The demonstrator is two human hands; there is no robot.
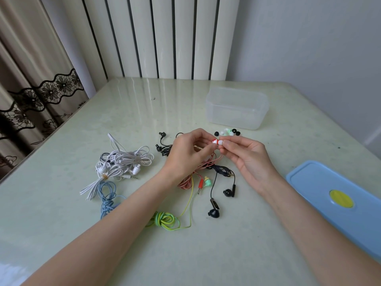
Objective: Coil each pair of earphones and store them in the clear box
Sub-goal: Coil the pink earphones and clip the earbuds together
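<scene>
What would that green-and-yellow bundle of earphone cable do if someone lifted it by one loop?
The green-and-yellow earphones would probably sag and partly uncoil: nothing visibly ties the coil, and thin loose strands already trail away from it. They look light, being thin cable. The trailing strands run toward the red earphones, so they might snag there.

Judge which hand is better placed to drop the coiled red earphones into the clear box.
Probably right: the right hand is nearer the clear box, while the left hand pinches the red earbud.
</scene>
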